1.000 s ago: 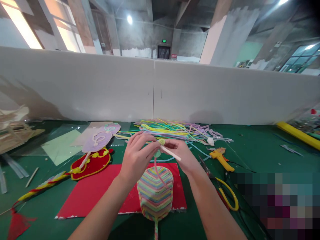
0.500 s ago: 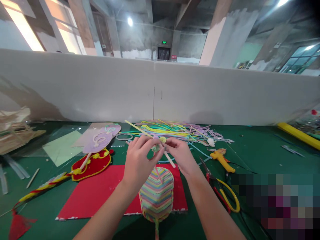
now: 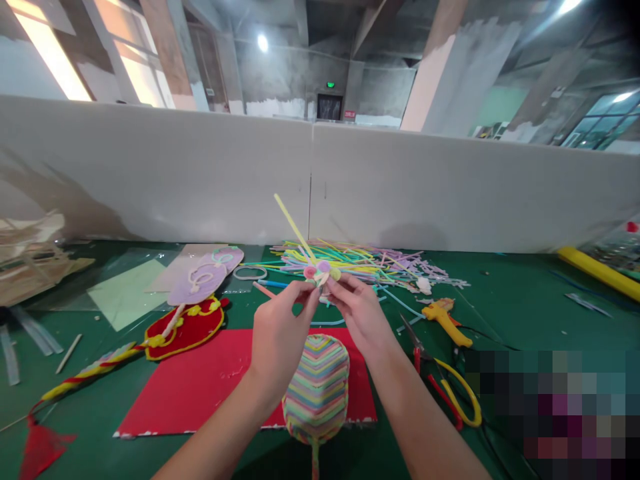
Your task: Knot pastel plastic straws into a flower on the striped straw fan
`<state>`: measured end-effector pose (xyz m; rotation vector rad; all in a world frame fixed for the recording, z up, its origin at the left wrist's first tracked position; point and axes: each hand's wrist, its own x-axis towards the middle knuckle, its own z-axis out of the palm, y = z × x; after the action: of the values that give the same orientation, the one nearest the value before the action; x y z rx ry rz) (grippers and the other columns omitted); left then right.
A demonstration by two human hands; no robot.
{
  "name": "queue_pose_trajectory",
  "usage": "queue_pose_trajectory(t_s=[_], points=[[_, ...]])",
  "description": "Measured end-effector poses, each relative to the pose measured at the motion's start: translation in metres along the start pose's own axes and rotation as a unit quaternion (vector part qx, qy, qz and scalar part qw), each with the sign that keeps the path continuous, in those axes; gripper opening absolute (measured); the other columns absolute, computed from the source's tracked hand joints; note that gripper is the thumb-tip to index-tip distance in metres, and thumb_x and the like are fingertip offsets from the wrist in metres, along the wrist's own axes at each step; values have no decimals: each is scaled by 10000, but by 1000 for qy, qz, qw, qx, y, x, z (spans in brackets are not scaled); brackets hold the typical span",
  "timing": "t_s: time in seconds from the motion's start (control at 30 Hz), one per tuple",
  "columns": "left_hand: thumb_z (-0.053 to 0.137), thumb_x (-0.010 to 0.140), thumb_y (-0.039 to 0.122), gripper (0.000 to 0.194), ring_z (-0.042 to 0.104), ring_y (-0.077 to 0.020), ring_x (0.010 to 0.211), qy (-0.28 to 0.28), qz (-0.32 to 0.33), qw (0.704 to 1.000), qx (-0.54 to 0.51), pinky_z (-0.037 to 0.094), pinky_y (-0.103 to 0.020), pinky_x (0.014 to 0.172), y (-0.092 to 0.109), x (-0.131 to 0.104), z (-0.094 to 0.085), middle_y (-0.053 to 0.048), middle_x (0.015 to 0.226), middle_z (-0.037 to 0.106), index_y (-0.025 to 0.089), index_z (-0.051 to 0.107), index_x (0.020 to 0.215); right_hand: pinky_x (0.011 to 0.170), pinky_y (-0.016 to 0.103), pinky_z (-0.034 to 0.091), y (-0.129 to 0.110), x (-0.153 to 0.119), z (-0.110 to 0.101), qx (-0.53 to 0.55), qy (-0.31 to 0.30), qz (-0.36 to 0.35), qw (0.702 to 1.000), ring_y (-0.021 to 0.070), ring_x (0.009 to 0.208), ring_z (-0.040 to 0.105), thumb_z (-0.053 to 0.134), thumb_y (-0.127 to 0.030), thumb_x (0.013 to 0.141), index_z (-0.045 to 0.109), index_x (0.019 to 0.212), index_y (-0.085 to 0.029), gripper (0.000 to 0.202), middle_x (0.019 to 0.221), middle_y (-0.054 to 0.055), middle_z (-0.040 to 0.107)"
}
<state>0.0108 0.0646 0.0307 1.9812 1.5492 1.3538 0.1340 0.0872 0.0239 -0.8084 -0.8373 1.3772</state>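
Note:
Above the far part of a red board [image 3: 195, 387], both hands pinch a small flower of coiled pipe cleaners [image 3: 324, 267], with pink, purple and yellow coils showing. My left hand [image 3: 280, 327] grips it low on the left, thumb and fingertips together. From the right, my right hand [image 3: 363, 317] closes its fingertips on the flower's underside. A straight yellow pipe cleaner [image 3: 294, 225] rises from the flower, leaning up and left. Fingers cover the join underneath. Below the hands lies a striped pastel fan [image 3: 316, 390], its handle toward me.
Loose pipe cleaners [image 3: 350, 257] are piled along the white partition [image 3: 200, 173]. Scissors [image 3: 460, 393] and an orange-yellow glue gun [image 3: 445, 320] lie at right. To the left are a red fan [image 3: 187, 327] with yellow trim, a purple piece [image 3: 200, 283] and green paper [image 3: 125, 293].
The flower has turned in my fingers, so its coils now face me. The yellow pipe cleaner has swung from low left to a steeper upward angle. Both hands still hold on.

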Motion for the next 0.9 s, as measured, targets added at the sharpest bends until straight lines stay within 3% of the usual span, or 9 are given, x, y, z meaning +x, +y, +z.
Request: queue_pose_trajectory(t_s=[0.17, 0.27, 0.57, 0.9], points=[[558, 795, 310, 127, 603, -138, 693, 5, -91, 987, -131, 467, -244, 638, 2, 4, 3, 3, 741, 625, 190, 517, 781, 654, 207, 442, 2, -2, 6, 73, 2, 21, 997, 93, 681, 562, 748, -237, 615, 682, 703, -178, 124, 717, -15, 639], [579, 773, 294, 139, 593, -138, 674, 3, -114, 975, -192, 466, -243, 618, 1, 8, 5, 0, 732, 613, 180, 512, 816, 655, 184, 448, 3, -2, 6, 110, 1, 55, 992, 73, 667, 569, 759, -215, 606, 684, 709, -174, 135, 719, -22, 652], [562, 785, 257, 106, 573, -117, 663, 2, -75, 983, -170, 454, -216, 628, -1, 10, 3, 5, 712, 614, 171, 614, 819, 670, 186, 473, 1, 0, 1, 166, -24, 122, 978, 80, 685, 604, 718, -197, 654, 683, 740, -163, 99, 743, -4, 686], [576, 781, 231, 103, 566, -113, 662, -2, -31, 988, -150, 455, -203, 616, -4, 12, 0, -3, 731, 631, 163, 638, 827, 686, 209, 466, 2, -2, 3, 106, -9, 74, 992, 96, 730, 588, 747, -258, 628, 679, 728, -185, 142, 789, -9, 670]])
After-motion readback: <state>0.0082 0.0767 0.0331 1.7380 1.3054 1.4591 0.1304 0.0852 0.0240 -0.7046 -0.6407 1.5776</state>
